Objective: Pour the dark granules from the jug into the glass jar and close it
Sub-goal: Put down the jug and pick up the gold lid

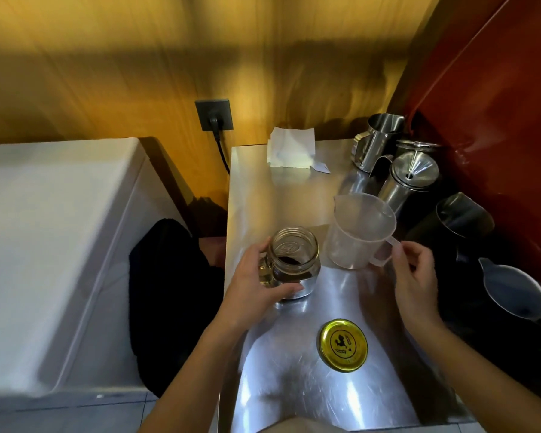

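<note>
Left hand (256,278) clasping open glass jar (294,264) of dark granules (289,261); right hand (414,273) with fingers loosely at clear plastic jug (358,231) handle, grip uncertain; round yellow metal lid (343,345) nearer.

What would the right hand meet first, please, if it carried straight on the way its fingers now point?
The right hand points up and left toward the handle of the clear plastic jug, so it would likely meet that handle first. Its fingertips look right at the handle, though actual contact is hard to judge.
</note>
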Motion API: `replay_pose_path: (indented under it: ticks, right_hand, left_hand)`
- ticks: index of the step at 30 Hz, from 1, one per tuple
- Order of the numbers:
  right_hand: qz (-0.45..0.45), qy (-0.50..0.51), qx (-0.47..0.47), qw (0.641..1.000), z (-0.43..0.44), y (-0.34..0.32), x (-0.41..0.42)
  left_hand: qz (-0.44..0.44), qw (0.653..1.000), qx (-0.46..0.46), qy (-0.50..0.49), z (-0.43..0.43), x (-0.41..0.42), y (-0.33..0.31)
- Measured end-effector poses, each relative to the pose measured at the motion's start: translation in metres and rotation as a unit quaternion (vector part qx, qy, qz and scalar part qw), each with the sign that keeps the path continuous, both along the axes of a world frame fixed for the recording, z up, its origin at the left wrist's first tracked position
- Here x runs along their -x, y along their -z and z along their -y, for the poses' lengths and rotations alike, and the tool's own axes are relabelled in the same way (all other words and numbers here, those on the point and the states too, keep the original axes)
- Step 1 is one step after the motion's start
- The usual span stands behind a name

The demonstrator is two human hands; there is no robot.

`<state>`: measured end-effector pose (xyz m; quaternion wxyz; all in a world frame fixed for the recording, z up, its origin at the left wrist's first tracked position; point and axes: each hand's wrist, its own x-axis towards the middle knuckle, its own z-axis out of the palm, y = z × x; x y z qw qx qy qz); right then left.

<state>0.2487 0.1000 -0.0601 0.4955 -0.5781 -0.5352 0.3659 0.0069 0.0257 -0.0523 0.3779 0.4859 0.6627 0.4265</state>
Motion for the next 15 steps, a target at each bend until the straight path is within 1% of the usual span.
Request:
replay_pose_path:
  ticks: [2,4,6,8,10,13,14,15]
  right_hand:
    - [0.024,0.015,-0.014,1.0,0.012,0.0,-0.001]
    - [0.047,0.002,-0.035,0.998,0.027,0.0,-0.002]
    - [0.094,-0.05,-0.029,0.994,0.042,0.003,-0.006]
    - [0.168,-0.114,-0.019,0.979,0.055,0.01,-0.009]
    - [0.252,-0.197,-0.035,0.947,0.065,0.015,-0.013]
    - [0.368,-0.34,-0.056,0.864,0.073,0.025,-0.018]
    - [0.401,-0.371,-0.056,0.836,0.075,0.029,-0.02]
    - [0.424,-0.388,-0.056,0.816,0.076,0.032,-0.021]
  left_hand:
    - [0.006,1.0,-0.004,0.003,0.0,0.0,0.0]
    - [0.014,1.0,-0.011,0.004,0.0,0.001,0.0]
    - [0.018,1.0,-0.014,0.004,-0.001,0.001,0.0]
    - [0.024,1.0,-0.015,0.005,-0.001,0.0,-0.002]
    - [0.028,0.999,-0.015,0.006,-0.002,-0.001,-0.003]
    - [0.033,0.999,-0.013,0.009,-0.002,-0.001,-0.003]
    - [0.034,0.999,-0.014,0.012,-0.001,-0.001,-0.004]
    - [0.034,0.999,-0.016,0.014,-0.002,-0.001,-0.004]
